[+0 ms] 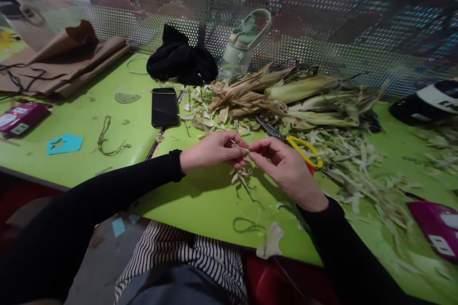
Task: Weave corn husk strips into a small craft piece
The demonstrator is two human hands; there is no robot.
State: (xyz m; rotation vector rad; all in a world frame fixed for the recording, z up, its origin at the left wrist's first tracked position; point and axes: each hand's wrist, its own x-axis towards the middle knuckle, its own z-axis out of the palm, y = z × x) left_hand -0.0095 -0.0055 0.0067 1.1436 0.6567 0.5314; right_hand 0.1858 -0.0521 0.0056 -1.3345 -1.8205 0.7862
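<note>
My left hand (214, 151) and my right hand (286, 167) meet over the green table (200, 200), fingertips pinched together on a thin strip of dry corn husk (244, 148). Small husk scraps (241, 178) lie on the table just under the hands. Yellow-handled scissors (296, 145) rest right behind my right hand. A pile of corn ears in their husks (304, 95) lies further back, with shredded husk (361, 167) spread to the right.
A black phone (164, 107) lies back left of my hands. Behind it sit a black cloth (181, 59) and a pale green bottle (243, 43) against a perforated metal screen. Brown paper (67, 59), purple boxes (21, 118) and a blue card (65, 143) lie left.
</note>
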